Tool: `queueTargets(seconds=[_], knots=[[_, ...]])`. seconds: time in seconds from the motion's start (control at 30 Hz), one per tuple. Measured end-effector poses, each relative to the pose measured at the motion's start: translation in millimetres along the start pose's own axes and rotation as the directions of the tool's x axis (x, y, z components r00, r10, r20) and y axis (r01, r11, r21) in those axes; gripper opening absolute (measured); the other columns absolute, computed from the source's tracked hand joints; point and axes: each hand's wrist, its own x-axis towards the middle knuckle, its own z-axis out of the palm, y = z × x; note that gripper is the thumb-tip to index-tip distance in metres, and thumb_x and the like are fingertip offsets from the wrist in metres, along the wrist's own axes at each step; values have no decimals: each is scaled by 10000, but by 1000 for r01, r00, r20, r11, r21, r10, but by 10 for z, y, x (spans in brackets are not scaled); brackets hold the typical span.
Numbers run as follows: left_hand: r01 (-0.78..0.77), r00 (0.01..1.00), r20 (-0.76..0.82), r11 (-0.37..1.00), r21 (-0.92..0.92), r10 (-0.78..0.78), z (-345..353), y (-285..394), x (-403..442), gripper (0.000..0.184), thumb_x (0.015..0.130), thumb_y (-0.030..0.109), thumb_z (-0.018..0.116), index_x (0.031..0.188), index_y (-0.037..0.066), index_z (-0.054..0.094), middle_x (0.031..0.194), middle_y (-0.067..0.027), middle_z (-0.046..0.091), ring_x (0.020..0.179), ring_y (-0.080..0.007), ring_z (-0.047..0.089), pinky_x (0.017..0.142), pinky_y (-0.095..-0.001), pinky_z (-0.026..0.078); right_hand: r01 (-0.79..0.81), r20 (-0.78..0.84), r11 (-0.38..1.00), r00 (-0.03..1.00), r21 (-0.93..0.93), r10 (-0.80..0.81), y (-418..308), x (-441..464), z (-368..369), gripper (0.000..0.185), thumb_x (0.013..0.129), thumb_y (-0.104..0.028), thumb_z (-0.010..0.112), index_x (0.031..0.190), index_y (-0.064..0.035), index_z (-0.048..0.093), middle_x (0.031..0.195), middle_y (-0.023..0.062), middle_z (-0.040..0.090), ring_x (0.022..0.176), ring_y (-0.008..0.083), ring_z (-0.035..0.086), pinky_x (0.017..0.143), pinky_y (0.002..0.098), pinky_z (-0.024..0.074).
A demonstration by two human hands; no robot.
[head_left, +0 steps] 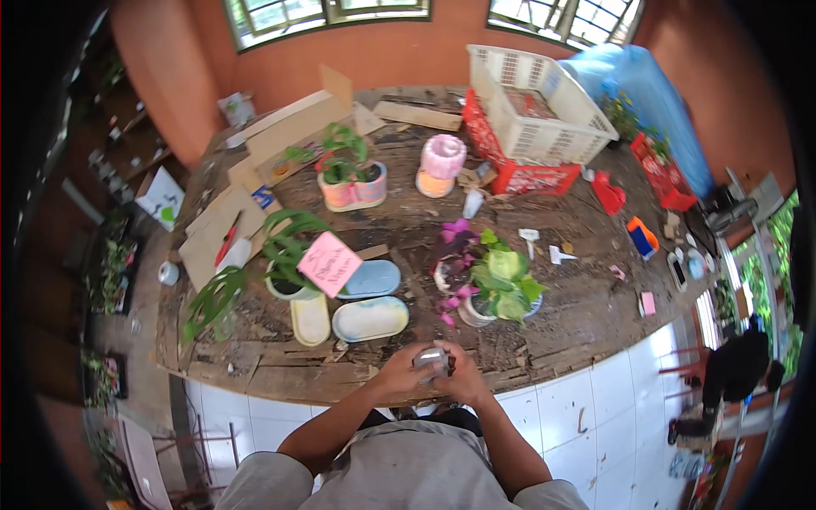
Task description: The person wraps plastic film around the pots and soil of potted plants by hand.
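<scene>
Close to my body, at the front edge of the wooden table (280, 374), a small greyish, clear-looking object (432, 360) is held between both hands. My left hand (403, 369) closes on it from the left, and my right hand (462, 374) grips its right side. Just beyond lie a pale oval tray (371, 319), a blue oval tray (371, 279) and a cream tray (311, 320). A potted plant with a pink note (330, 264) stands to their left. Ahead to the right are a purple-leaved plant (453, 263) and a light green plant (503, 276) in a white pot.
Farther back stand a pastel planter (352, 194), stacked pink and orange pots (442, 158), cardboard (293, 127) and a white crate (544, 136) over a red one (535, 180). Red scissors (228, 240) lie left. A phone (677, 270) lies right. Another person (738, 374) is at far right.
</scene>
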Motion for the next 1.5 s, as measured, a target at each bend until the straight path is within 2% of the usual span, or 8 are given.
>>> queueTargets(seconds=[0.27, 0.4, 0.47, 0.63, 0.83, 1.0, 1.13, 1.5], knots=[[-169, 794, -584, 984, 56, 170, -304, -107, -534, 239, 790, 120, 656, 1012, 44, 616, 987, -149, 607, 835, -288, 606, 752, -336, 484, -42, 215, 996, 976, 72, 26, -147, 342, 633, 678, 654, 60, 657, 1270, 18, 375, 970, 111, 610, 867, 152, 596, 737, 271, 494], [-14, 779, -621, 993, 114, 83, -466, -32, -650, 136, 795, 34, 627, 928, 13, 643, 894, -110, 630, 813, -204, 616, 717, -293, 482, -58, 239, 998, 969, -15, 60, -118, 363, 750, 699, 652, 43, 681, 1274, 34, 362, 975, 134, 620, 876, 156, 601, 732, 282, 496], [-47, 771, -631, 981, -190, -85, -497, -77, -624, 130, 782, 39, 641, 911, 34, 654, 857, -99, 636, 800, -194, 616, 696, -286, 477, 80, 276, 991, 960, -106, -48, -60, 371, 732, 706, 669, 102, 650, 1294, 15, 331, 964, 123, 618, 862, 157, 609, 705, 270, 505], [50, 867, -498, 998, 30, -29, -566, 19, -510, 120, 808, 74, 620, 916, 23, 633, 828, -111, 611, 749, -195, 609, 665, -311, 471, 86, 272, 992, 961, -94, -57, -188, 314, 611, 718, 674, 83, 682, 1298, 17, 334, 968, 116, 618, 874, 147, 602, 717, 266, 499], [-157, 702, -633, 938, 309, 327, -334, -5, -219, 87, 838, 86, 584, 865, 7, 564, 793, -130, 589, 714, -190, 591, 625, -309, 456, -7, 143, 999, 990, -31, 12, -356, 246, 445, 726, 678, 75, 691, 1307, 9, 335, 998, 121, 616, 888, 143, 595, 738, 272, 503], [-105, 934, -356, 946, -307, -12, -274, -77, -104, 157, 836, 131, 608, 941, 18, 580, 794, -113, 590, 664, -167, 574, 595, -291, 457, -24, 33, 999, 999, -33, 25, -367, 118, 308, 720, 684, 56, 693, 1305, 16, 330, 994, 135, 622, 896, 156, 601, 756, 275, 496], [60, 939, -320, 975, -215, -128, -261, -126, -78, 181, 828, 139, 620, 956, 14, 587, 800, -109, 596, 659, -160, 572, 600, -295, 460, -16, 8, 999, 1000, -41, 16, -251, 82, 284, 711, 690, 62, 688, 1305, 7, 334, 1005, 131, 620, 902, 153, 600, 765, 275, 493], [-290, 687, -714, 952, -95, 138, -286, 3, -62, 191, 931, 186, 485, 859, 8, 487, 670, -71, 541, 581, -138, 533, 535, -288, 441, -20, 108, 998, 994, 66, 13, -423, 234, 445, 764, 679, 67, 707, 1329, -3, 311, 1009, 106, 606, 876, 129, 596, 744, 262, 506]])
